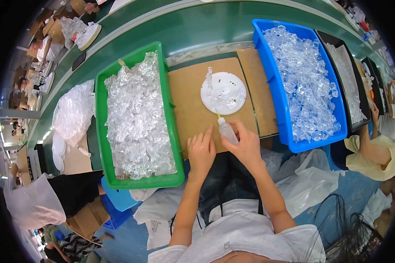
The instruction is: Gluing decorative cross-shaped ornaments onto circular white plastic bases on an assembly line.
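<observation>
Head view: green bench (206, 26); right hand (245, 144) grips bottle (228, 132), left hand (202, 150) loosely spread over cardboard (187, 98)

My right hand (245, 147) brightly lit, fairly sharp; glints on clear pieces (140, 118); fisheye curves green table (197, 30), corners black, rim blurry.

R hand (245, 147) holds btl (228, 132) by wht plate (231, 105).

Mostly green and blue from here.
Rectangular green plastic bin (167, 101), rectangular blue plastic bin (274, 87), brown cardboard sheet (186, 87), round white plate (226, 105), translucent plastic bottle (227, 129) with yellowish tip (218, 114), black-and-white patterned fabric (80, 245).
</observation>
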`<state>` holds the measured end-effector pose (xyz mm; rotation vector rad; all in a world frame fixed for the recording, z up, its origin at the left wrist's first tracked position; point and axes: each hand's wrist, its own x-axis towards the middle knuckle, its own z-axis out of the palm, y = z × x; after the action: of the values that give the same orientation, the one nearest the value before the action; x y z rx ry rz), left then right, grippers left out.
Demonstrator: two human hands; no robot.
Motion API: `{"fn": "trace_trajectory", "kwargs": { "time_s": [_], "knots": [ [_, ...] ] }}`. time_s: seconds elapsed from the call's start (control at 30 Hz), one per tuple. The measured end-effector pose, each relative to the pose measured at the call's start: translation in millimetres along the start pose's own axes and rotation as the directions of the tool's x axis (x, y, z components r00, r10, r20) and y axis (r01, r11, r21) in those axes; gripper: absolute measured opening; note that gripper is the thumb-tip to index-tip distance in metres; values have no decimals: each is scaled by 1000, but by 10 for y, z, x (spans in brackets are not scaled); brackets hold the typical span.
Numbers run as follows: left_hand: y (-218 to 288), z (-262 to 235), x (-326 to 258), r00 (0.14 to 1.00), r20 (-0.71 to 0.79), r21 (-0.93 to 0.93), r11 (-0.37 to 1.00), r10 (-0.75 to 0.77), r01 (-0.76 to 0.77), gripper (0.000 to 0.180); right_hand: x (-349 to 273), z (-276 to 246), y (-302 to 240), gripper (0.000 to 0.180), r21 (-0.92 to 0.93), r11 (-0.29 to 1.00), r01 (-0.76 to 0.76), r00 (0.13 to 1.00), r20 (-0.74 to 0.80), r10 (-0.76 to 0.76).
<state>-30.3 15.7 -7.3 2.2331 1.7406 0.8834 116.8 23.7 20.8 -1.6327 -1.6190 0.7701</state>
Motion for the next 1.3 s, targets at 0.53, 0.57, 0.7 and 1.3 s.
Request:
{"fn": "trace_trajectory", "kwargs": {
  "time_s": [0.53,0.57,0.7,1.3],
  "knots": [
    [41,-69,0,999,-31,-44,999,-28,26,35,-55,-84,99,44,309,951,-17,997,-72,42],
    [79,-83,18,999,-36,-64,997,-39,36,36,-27,-92,146,44,304,953,-8,996,-84,35],
    [294,-238,146,971,-90,-204,959,-220,199,29,218,-91,257,46,287,953,98,896,-441,40],
    [-169,104,2271,892,-288,26,928,-350,372,27,-537,-440,413,56,269,963,31,982,-189,21]
  ]
}}
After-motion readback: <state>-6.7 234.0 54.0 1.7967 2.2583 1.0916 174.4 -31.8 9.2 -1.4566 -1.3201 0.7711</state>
